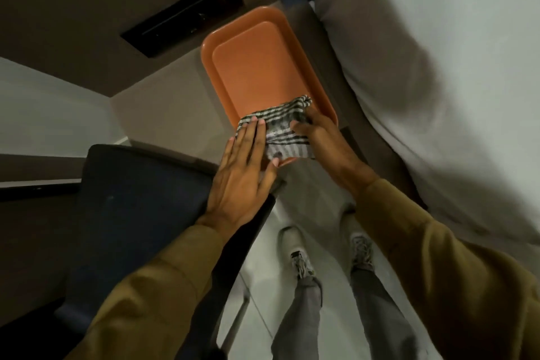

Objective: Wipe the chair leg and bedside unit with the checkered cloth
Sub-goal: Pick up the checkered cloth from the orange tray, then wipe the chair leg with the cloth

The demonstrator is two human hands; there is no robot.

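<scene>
Sleeves in tan lead up to 2 hands: left hand [244,172] lies flat, fingers spread on the checkered cloth [280,130], right hand [320,137] pinches its far side. Cloth drapes the near end of an orange tray [257,67] atop the bedside unit [163,108], bed [438,67] beside

txt: none legible | labels/brands: none | nums/signs: none

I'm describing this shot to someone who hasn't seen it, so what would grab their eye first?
The bright orange tray at centre, on the bedside unit, stands out most. At its near end, both hands press on a checkered cloth: the left hand flat, the right hand beside it. A white bed fills the right side.
</scene>
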